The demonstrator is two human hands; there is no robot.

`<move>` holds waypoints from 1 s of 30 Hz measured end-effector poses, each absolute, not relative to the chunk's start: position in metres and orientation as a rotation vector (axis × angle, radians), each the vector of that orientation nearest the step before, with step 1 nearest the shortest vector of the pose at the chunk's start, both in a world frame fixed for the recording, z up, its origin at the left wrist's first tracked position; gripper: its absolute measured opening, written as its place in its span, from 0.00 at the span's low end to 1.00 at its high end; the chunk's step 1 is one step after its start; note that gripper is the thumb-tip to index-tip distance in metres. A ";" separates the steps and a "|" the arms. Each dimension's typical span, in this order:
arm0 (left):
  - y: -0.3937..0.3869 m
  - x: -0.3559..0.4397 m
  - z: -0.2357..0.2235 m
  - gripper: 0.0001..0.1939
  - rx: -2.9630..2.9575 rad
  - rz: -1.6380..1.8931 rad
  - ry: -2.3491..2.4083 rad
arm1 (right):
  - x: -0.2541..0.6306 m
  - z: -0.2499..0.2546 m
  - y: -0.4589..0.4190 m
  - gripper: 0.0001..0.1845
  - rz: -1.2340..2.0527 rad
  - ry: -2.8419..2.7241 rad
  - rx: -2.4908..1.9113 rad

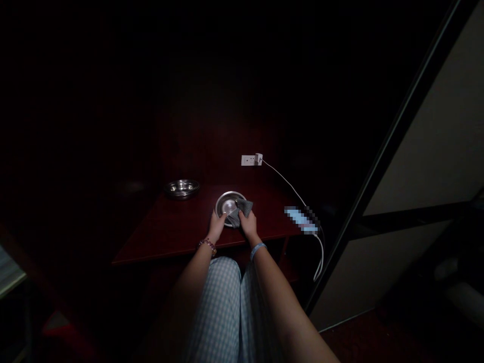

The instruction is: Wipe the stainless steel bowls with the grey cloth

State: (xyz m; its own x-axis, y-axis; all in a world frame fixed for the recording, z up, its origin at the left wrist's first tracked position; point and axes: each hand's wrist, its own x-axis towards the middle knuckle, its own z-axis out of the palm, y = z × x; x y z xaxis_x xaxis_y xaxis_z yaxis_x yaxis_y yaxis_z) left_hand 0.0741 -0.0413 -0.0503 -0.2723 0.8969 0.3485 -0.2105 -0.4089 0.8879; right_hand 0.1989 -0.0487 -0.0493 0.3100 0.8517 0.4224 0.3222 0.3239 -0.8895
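A shiny metal bowl point(228, 205) is held tilted over the dark red desk, its inside facing me. My left hand point(215, 226) grips the bowl's near left rim, the thumb lying over the edge. A grey cloth point(244, 206) is bunched over the right side of the bowl, partly inside it. My right hand point(248, 224) is closed on this cloth at the bowl's right rim. Whether the bowl's underside touches the desk is hidden.
Several stacked metal bowls point(182, 188) stand at the desk's point(170, 227) back left. A wall socket point(248, 160) holds a white charger point(258, 158), whose cable runs right to a pixelated bright object point(301, 220). A pale panel point(427, 131) rises at right.
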 end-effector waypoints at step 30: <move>-0.041 0.074 -0.049 0.20 1.152 1.789 0.996 | 0.199 -0.052 -0.046 0.15 0.519 -1.260 -1.252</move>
State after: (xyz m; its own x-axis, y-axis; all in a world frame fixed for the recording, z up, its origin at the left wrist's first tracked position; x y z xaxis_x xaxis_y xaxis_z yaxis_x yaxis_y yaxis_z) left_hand 0.0741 -0.0413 -0.0495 -0.2929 0.8958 0.3342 -0.1881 -0.3967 0.8984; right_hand 0.1995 -0.0463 -0.0521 0.3082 0.8575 0.4119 0.3180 0.3153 -0.8941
